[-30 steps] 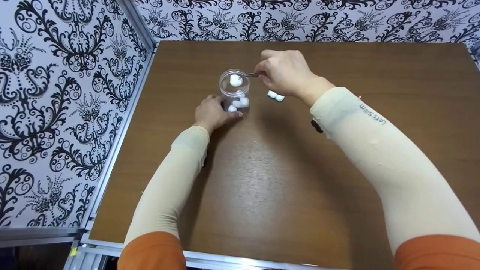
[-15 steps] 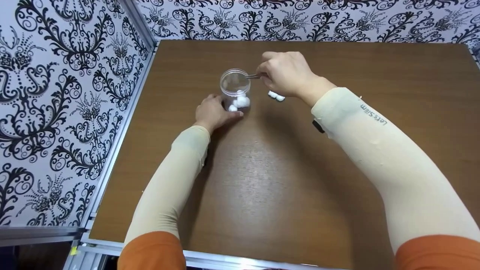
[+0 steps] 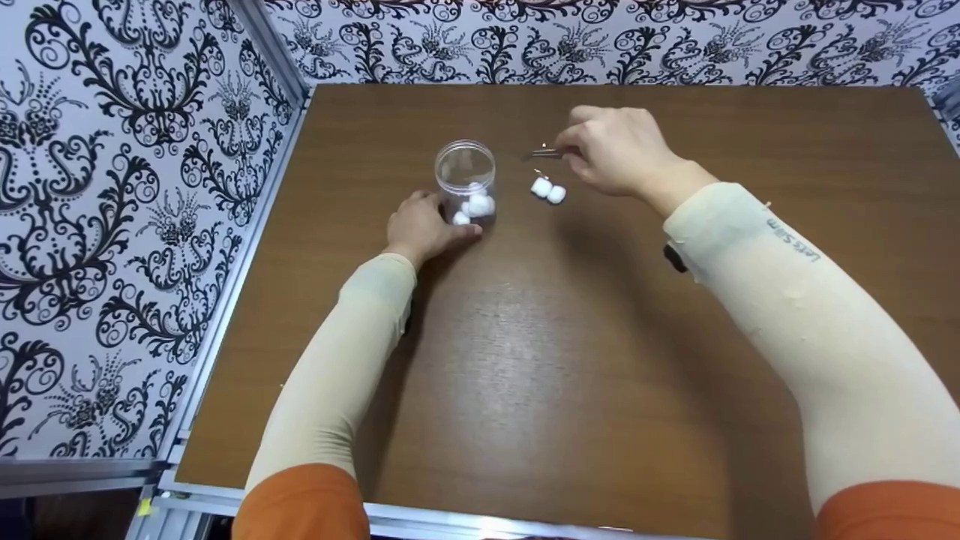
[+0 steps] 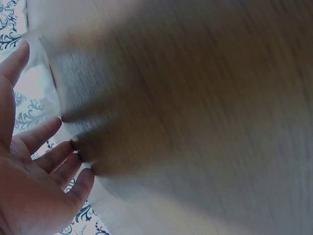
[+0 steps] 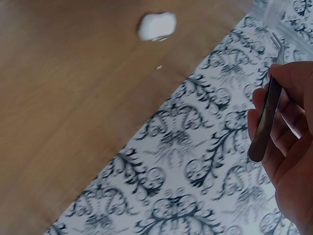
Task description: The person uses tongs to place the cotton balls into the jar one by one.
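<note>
A clear round jar (image 3: 465, 192) without a lid stands on the table, with several white cotton balls (image 3: 480, 205) at its bottom. My left hand (image 3: 421, 227) holds it low down, thumb at the near side; in the left wrist view the left hand (image 4: 39, 171) has its fingers spread around the jar (image 4: 36, 81). My right hand (image 3: 615, 150) pinches metal tweezers (image 3: 545, 153) to the right of the jar. Bent, slightly parted tips with nothing between them show on the tweezers (image 5: 266, 120) in the right wrist view. Two loose cotton balls (image 3: 541, 187) lie just below the tweezers.
The brown wooden table (image 3: 487, 390) has a metal frame along its front and left edges. Patterned panels (image 3: 120, 187) rise at the left and back. Tiny white specks (image 5: 159, 67) appear near the cotton ball (image 5: 157, 25) in the right wrist view.
One second ago the tweezers held a cotton ball over the jar mouth; it has dropped inside. My right hand has then moved right with the tweezers. The left hand stays at the jar.
</note>
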`<state>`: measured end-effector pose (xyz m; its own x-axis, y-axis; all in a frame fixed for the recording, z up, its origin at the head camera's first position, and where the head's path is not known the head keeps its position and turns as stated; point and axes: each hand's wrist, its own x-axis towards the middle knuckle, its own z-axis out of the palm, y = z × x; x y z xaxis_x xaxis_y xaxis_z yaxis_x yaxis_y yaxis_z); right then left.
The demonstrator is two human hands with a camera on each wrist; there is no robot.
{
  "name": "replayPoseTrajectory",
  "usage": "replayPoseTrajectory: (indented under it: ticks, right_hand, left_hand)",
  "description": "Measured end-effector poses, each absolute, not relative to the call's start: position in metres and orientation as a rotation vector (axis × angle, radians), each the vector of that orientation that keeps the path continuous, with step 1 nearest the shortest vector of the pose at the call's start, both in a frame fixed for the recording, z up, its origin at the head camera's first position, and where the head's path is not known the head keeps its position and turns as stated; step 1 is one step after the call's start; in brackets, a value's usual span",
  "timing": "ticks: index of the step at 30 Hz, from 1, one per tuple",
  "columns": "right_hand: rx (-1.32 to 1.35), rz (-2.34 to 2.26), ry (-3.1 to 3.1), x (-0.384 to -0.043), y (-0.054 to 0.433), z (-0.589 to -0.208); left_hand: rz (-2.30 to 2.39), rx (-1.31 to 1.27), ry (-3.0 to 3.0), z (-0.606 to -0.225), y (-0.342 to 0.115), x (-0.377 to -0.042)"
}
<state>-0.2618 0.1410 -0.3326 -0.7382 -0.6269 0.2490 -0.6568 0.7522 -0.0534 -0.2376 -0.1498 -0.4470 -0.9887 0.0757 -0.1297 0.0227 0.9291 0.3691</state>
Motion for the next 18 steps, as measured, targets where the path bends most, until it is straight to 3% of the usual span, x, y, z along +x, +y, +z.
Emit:
replayPoseTrajectory:
  ticks: [18]
  right_hand:
    - [0.919, 0.141, -2.912, -0.27, 0.194, -0.382]
  left_hand:
    - [0.592, 0.053, 2.934, -0.444, -0.149, -0.235]
